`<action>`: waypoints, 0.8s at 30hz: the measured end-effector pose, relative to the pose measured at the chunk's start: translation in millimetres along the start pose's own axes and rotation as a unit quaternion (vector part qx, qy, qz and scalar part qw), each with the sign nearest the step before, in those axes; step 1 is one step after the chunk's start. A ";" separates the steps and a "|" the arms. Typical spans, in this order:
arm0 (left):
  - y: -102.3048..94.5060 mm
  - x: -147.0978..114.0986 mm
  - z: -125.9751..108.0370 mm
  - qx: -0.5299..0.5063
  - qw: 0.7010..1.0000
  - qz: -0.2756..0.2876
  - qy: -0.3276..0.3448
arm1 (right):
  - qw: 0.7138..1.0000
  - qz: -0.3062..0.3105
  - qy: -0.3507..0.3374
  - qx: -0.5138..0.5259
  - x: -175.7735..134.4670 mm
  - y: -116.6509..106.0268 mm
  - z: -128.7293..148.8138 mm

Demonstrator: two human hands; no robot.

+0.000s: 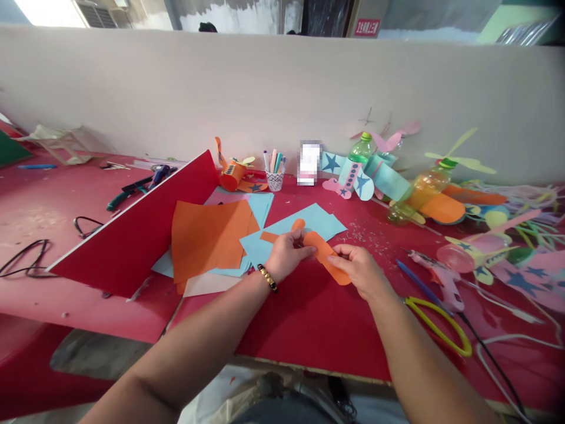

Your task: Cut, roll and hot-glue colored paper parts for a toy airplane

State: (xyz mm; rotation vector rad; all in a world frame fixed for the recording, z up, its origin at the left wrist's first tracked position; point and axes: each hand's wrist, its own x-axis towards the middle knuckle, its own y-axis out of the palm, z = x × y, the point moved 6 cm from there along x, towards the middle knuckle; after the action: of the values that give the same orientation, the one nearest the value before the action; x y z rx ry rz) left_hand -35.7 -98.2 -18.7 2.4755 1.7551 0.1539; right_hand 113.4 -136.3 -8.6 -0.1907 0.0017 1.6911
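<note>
An orange paper strip with rounded ends [325, 258] is stretched between my two hands above the red table. My left hand [288, 254], with a beaded bracelet at the wrist, pinches its upper left end. Smaller orange paper pieces [298, 224] stick out behind those fingers; whether they are held or lie on the sheets I cannot tell. Farther along the strip, near its lower right end, the thumb and fingers of my right hand [356, 266] grip it. Light blue paper sheets [315, 218] lie just behind the hands.
Orange sheets [207, 235] lie left, beside an upright red board [145, 229]. A pen cup [274, 179] and paper-and-bottle planes [388, 176] stand at the back. On the right are a pink glue gun [445, 282], a blue pen [419, 280] and yellow-handled scissors [436, 324].
</note>
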 end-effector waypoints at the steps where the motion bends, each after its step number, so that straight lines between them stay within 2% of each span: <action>1: 0.3 -0.2 -0.6 0.000 1.000 0.001 -0.001 | 1.000 -0.001 -0.002 -0.004 0.0 -0.5 -0.3; 16: 3.3 -2.3 -3.8 -0.040 0.999 0.017 -0.016 | 0.999 -0.014 -0.003 -0.031 0.4 -2.1 -1.9; 24: -0.2 -1.9 -3.0 -0.009 1.000 0.003 -0.028 | 0.999 -0.007 -0.008 -0.033 0.7 -1.0 -0.7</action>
State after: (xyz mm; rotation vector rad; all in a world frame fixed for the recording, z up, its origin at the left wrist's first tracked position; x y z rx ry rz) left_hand -36.9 -99.9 -15.8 2.4487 1.7171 0.1005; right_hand 114.3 -135.6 -9.3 -0.2271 -0.0675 1.6801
